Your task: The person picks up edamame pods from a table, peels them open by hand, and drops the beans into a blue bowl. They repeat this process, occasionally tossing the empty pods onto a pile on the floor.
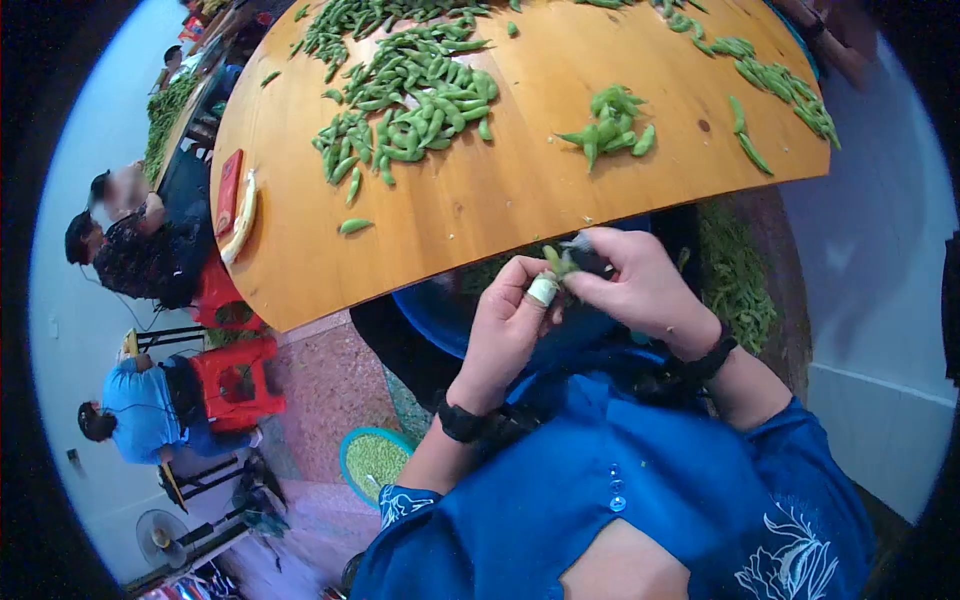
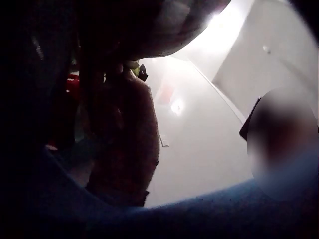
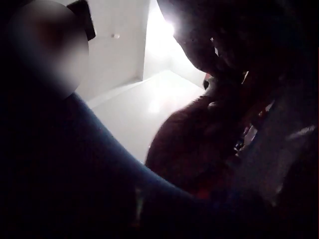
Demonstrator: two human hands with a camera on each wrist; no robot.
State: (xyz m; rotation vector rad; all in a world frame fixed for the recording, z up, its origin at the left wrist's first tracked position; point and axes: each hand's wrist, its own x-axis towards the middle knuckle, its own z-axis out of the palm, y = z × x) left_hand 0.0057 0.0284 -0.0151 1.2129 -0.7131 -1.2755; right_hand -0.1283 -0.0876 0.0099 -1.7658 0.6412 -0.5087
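Note:
Both hands meet just below the near edge of a round wooden table [image 1: 520, 200]. My left hand [image 1: 515, 315], its thumb capped with a white guard, and my right hand [image 1: 625, 285] together pinch one green bean pod [image 1: 558, 263] between their fingertips. A blue basin [image 1: 440, 310] lies under the hands. Piles of green pods [image 1: 420, 95] cover the table top, with a smaller bunch [image 1: 612, 125] nearest the hands. Both wrist views are dark; the left hand [image 2: 127, 134] shows only as a silhouette, as does the right hand [image 3: 199, 139].
More pods [image 1: 790, 90] lie along the table's right edge. A red phone [image 1: 229, 190] sits at the left rim. A green bowl of shelled beans [image 1: 372, 462] is on the floor, beside red stools [image 1: 235, 385]. Seated people [image 1: 140, 240] are at the left. Pod waste [image 1: 735, 285] heaps on the right.

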